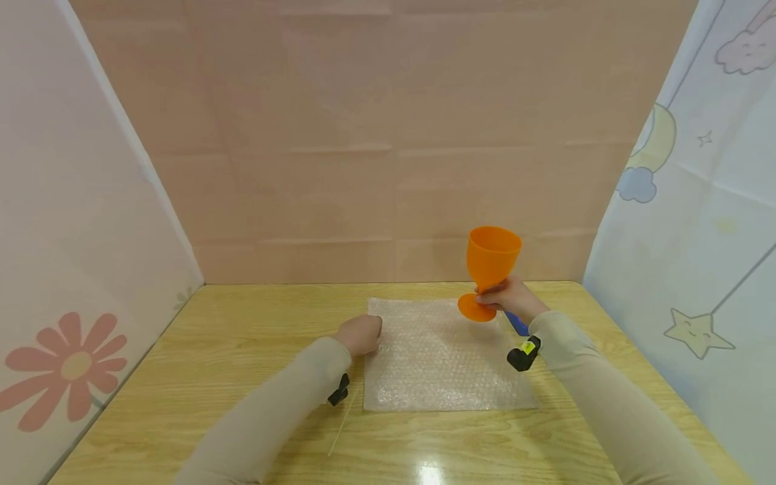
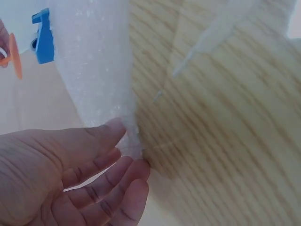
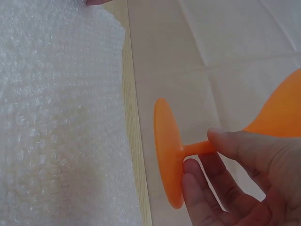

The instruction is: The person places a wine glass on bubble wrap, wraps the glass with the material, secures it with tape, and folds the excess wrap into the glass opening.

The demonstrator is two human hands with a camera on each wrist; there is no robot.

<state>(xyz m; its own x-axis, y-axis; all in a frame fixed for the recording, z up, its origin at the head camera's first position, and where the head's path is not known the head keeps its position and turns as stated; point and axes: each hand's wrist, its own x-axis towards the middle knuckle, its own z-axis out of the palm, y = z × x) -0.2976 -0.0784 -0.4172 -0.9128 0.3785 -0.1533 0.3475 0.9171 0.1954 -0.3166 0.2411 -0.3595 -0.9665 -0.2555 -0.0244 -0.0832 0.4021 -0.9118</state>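
Observation:
An orange plastic goblet point(image 1: 492, 259) is held upright, slightly tilted, over the back right part of a bubble wrap sheet point(image 1: 442, 364). My right hand point(image 1: 515, 298) pinches its stem between thumb and fingers, just above the round foot point(image 3: 167, 153). The bubble wrap lies flat on the wooden table. At its left edge is my left hand point(image 1: 360, 335). In the left wrist view, the thumb and fingers of that left hand point(image 2: 89, 174) pinch the wrap's edge point(image 2: 101, 80).
A blue object point(image 1: 515, 323), perhaps a tape dispenser point(image 2: 44, 40), sits at the wrap's right side, partly hidden by my right hand. One thin pale strip point(image 1: 342, 424) lies on the table point(image 1: 242, 350) left of the wrap. Hung sheets enclose the table's back and sides.

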